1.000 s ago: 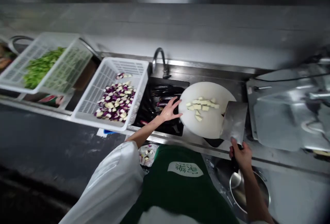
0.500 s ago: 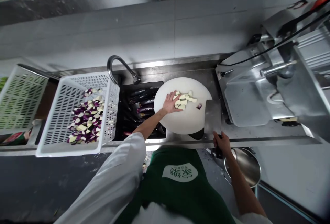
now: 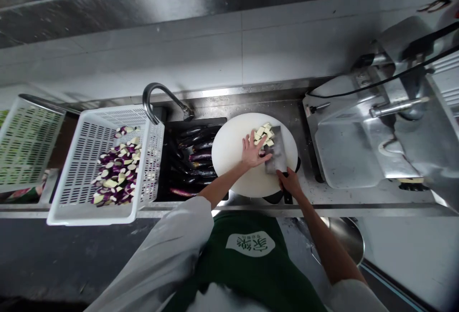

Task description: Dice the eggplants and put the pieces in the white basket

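Note:
A round white cutting board (image 3: 229, 159) lies over the right part of a sink. On it sits a small heap of pale cut eggplant pieces (image 3: 264, 134). My left hand (image 3: 252, 151) lies flat on the board with fingers spread, touching the heap's left side. My right hand (image 3: 289, 183) grips the handle of a cleaver (image 3: 275, 156), whose broad blade lies nearly flat against the heap's right side.
Whole purple eggplants (image 3: 195, 156) fill the sink under a curved faucet (image 3: 158, 94). A white basket (image 3: 103, 204) with cut eggplant stands to the left, another basket (image 3: 25, 144) beyond it. A metal slicing machine (image 3: 376, 135) stands to the right. A steel bowl (image 3: 346, 240) sits below the counter edge.
My right hand slid the cleaver left across the board up to the pieces. My left hand shifted right along the heap. The camera view also moved slightly.

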`<state>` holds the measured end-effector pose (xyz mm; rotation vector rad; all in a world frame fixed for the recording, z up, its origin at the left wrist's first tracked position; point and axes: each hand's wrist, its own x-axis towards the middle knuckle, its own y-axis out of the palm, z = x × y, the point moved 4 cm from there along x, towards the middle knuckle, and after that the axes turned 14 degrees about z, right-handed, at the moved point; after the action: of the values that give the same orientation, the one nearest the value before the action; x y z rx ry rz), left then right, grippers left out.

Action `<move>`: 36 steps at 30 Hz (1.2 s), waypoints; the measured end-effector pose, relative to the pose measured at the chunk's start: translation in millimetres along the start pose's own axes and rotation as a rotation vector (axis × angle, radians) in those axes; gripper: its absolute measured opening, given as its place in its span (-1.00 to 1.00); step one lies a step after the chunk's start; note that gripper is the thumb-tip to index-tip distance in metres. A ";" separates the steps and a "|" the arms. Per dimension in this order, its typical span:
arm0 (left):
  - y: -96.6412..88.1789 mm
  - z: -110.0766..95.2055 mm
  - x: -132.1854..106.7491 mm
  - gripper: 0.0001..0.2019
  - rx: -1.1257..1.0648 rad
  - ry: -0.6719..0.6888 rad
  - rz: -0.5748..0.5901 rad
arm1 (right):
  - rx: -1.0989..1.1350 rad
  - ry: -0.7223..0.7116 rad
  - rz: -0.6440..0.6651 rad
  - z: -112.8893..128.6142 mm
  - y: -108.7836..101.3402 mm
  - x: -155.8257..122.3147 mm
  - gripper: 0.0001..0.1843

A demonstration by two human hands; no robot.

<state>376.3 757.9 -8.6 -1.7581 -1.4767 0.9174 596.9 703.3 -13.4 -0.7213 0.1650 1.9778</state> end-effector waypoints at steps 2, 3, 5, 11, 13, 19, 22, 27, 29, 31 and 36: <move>4.8 -10.4 -3.6 -0.14 -0.019 -0.010 -0.065 | 0.009 -0.016 0.038 5.5 20.6 -2.7 -0.56; 6.1 -13.3 -4.5 -0.18 -0.030 -0.008 -0.100 | 0.021 -0.022 0.049 8.0 30.5 -4.6 -0.58; 7.6 -15.1 -5.6 -0.30 -0.045 0.007 -0.164 | 0.055 -0.018 0.031 11.1 47.2 -9.9 -0.61; 11.7 -14.9 -22.3 -0.59 -0.072 0.089 -0.235 | 0.135 -0.009 0.003 8.7 83.1 -37.7 -0.60; 12.8 -19.4 -32.3 -0.64 -0.080 0.113 -0.229 | 0.133 -0.005 -0.002 7.3 90.3 -51.1 -0.59; -5.2 -39.6 -54.1 -0.60 -0.074 0.121 -0.133 | 0.073 -0.030 -0.065 18.8 96.8 -85.8 -0.61; -39.4 -39.4 -67.2 -0.56 -0.066 0.062 -0.089 | 0.033 -0.071 -0.037 37.2 105.0 -93.4 -0.61; -146.7 9.2 -130.8 -0.60 -0.032 -0.034 -0.478 | -0.098 -0.239 0.178 102.8 164.5 -91.4 -0.70; -193.4 50.3 -170.8 -0.61 -0.022 -0.103 -0.670 | -0.235 -0.350 0.267 143.3 207.5 -86.9 -0.77; -235.5 100.6 -214.2 -0.58 -0.034 -0.214 -0.842 | -0.378 -0.466 0.376 185.3 259.2 -82.3 -0.81; -303.4 227.5 -316.1 -0.41 -0.128 -0.557 -1.172 | -0.650 -0.647 0.560 245.9 370.4 -84.2 -0.84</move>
<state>-12.4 500.8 154.4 -0.4186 -2.4860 0.6479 210.3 551.1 165.8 -0.4009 -0.7719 2.7370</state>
